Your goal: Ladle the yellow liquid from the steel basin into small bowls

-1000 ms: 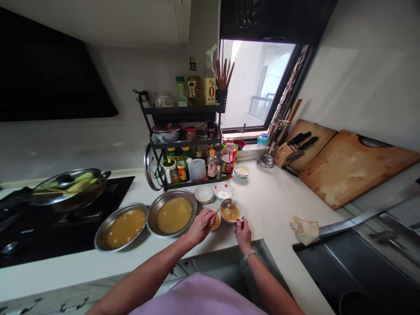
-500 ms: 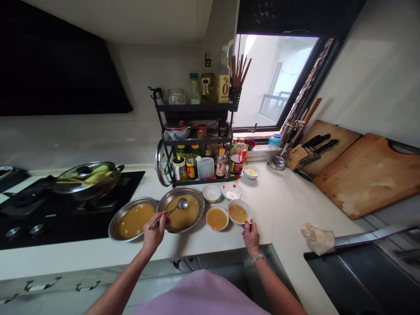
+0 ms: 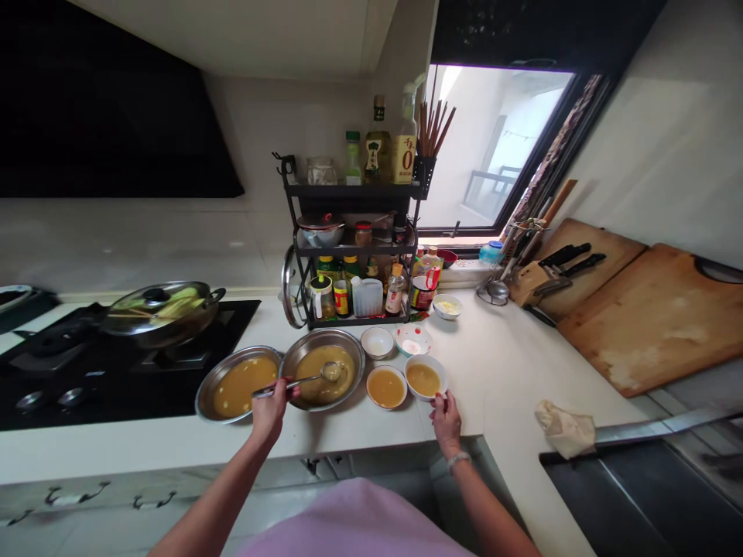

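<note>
My left hand [image 3: 270,408] grips the handle of a metal ladle [image 3: 316,377] whose bowl dips into the yellow-brown liquid of the right steel pan [image 3: 351,354]. A second steel pan [image 3: 210,381] with the same liquid sits just left of it. My right hand [image 3: 446,413] pinches the near rim of a small white bowl [image 3: 439,370] filled with that liquid. Another filled small bowl [image 3: 386,387] stands between this bowl and the pan.
A lidded wok [image 3: 158,310] sits on the black hob [image 3: 70,387] at left. A spice rack [image 3: 354,251], small dishes [image 3: 377,341], a knife block [image 3: 531,282] and wooden boards [image 3: 655,313] line the back. A crumpled cloth [image 3: 564,428] lies by the sink [image 3: 644,495].
My left hand carried the ladle from the small white bowl leftward over the right steel pan, then lowered its bowl into the liquid. My right hand stayed on the bowl's rim.
</note>
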`<state>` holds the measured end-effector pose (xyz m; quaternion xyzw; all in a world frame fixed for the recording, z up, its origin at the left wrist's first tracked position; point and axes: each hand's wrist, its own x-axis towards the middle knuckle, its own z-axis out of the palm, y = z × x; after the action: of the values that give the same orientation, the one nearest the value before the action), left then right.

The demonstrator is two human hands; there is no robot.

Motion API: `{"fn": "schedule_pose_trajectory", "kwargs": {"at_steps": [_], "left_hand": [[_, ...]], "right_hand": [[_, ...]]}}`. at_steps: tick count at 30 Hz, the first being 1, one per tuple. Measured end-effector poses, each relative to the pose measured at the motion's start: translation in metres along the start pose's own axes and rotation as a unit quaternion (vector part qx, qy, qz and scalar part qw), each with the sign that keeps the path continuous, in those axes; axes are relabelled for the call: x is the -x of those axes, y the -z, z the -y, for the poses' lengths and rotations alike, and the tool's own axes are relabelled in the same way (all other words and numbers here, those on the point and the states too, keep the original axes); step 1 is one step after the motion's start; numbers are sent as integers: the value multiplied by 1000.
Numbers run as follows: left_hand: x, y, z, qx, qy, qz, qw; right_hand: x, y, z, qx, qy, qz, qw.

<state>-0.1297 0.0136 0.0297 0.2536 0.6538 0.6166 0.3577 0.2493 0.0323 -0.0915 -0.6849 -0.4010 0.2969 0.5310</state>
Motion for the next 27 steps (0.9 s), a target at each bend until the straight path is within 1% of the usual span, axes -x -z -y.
{"fn": "schedule_pose_trajectory", "kwargs": {"at_steps": [4, 8, 12, 15, 17, 20, 27], "left_hand": [[-1, -3, -5, 32, 12, -13, 999], [0, -7, -8, 53, 9, -16, 998], [6, -13, -15, 57, 11, -6, 998], [12, -21, -23, 47, 15, 16, 999], [17, -30, -28, 53, 13, 41, 998], [27, -49, -34, 63, 16, 70, 995], [52, -108, -44, 84, 43, 138, 986]], "right_hand": [[-1, 0, -1, -3, 0, -2, 1000], [-1, 0, -1, -1, 0, 1, 1000], [0, 0, 0, 2, -2, 4, 1000], [0, 0, 0, 4, -4, 5, 1000], [0, 0, 0, 6, -3, 4, 1000], [0, -1, 0, 7, 0, 4, 1000], [1, -2, 0, 3, 10, 1, 1000]]}}
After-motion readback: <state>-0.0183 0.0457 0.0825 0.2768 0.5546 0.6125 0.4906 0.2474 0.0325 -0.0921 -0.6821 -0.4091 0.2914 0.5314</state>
